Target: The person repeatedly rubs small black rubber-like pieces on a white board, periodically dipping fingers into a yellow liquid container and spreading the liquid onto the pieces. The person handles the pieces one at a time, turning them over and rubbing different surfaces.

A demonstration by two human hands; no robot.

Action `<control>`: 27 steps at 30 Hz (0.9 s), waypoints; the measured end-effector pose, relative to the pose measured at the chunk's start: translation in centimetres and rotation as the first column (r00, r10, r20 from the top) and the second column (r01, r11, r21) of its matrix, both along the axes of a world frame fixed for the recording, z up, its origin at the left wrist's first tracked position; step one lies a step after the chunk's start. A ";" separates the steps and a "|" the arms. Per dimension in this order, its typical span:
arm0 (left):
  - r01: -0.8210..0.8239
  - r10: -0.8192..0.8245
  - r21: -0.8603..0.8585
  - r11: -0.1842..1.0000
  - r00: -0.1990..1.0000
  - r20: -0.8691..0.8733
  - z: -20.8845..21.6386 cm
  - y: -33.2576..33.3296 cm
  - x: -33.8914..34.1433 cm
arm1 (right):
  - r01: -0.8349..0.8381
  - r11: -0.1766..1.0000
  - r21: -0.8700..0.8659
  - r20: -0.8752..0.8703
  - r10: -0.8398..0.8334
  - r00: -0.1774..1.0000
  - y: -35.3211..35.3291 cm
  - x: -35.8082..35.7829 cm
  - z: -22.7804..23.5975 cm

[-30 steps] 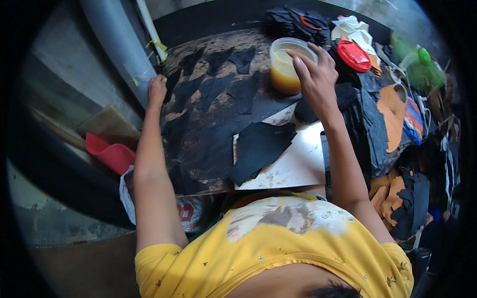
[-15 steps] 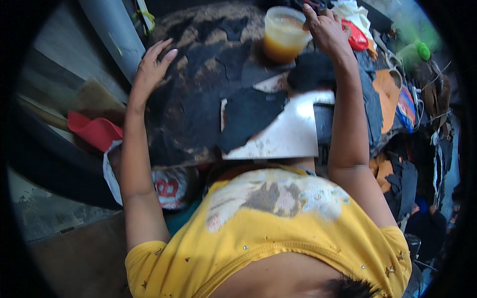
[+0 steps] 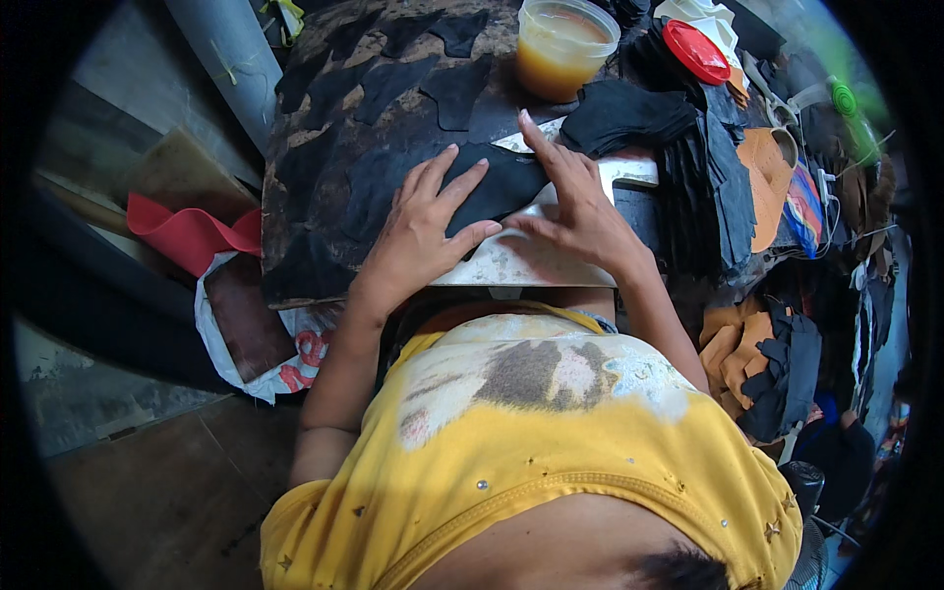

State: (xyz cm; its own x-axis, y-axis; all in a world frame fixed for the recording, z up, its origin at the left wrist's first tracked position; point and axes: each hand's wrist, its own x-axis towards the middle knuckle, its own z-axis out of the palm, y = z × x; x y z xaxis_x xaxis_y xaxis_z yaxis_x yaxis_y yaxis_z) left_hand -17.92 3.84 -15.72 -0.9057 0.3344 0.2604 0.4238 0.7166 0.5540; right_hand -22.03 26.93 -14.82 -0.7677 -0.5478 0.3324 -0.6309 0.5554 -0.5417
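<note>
Both hands lay flat on one black leather piece atop the white board; left hand beside right hand, fingers spread, gripping nothing. Its long axis ran left to right beneath them.

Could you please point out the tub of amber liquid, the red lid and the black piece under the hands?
Tub of amber liquid (image 3: 564,41): head view, on the liquid's surface.
Red lid (image 3: 695,50): head view, middle of its top.
Black piece (image 3: 503,186): head view, bare part between the hands.
</note>
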 end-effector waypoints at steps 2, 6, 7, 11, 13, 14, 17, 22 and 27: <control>-0.067 0.067 0.006 0.998 0.998 0.001 -0.4 1.0 0.2 | -0.010 0.999 -0.048 0.074 0.013 0.997 0.1 -0.7 0.1; -0.140 0.140 -0.007 0.990 0.989 -0.038 -0.8 2.8 0.3 | 0.005 0.997 -0.072 0.072 0.001 0.997 0.4 -1.3 0.5; -0.157 0.157 -0.032 0.987 0.988 -0.014 -0.8 3.0 0.4 | 0.011 0.997 -0.074 0.065 -0.007 0.998 0.6 -1.1 0.4; -0.149 0.147 -0.053 0.987 0.988 -0.039 -0.7 2.8 0.2 | 0.095 0.976 -0.196 -0.149 -0.126 0.981 0.7 -0.3 -0.5; -0.113 0.114 0.079 0.990 0.993 -0.008 -0.5 2.2 0.0 | 0.102 0.977 -0.188 -0.129 -0.127 0.983 0.4 0.3 -1.3; -0.093 0.095 0.148 0.985 0.995 -0.009 -0.3 1.8 -0.2 | 0.095 0.990 -0.104 -0.180 -0.112 0.977 0.3 0.5 -1.7; -0.097 0.082 0.257 0.961 0.994 0.068 -0.1 0.6 -0.3 | 0.181 0.980 0.083 -0.281 -0.152 0.948 0.2 0.6 -2.8; 0.020 -0.045 0.214 0.977 0.993 0.109 -0.1 -1.1 -0.8 | 0.368 0.912 0.182 -0.275 -0.312 0.909 0.8 -0.1 -3.4; 0.015 -0.025 0.120 0.993 0.996 0.087 -0.5 -1.0 -1.2 | 0.404 0.891 0.208 -0.345 -0.319 0.883 0.5 0.0 -3.3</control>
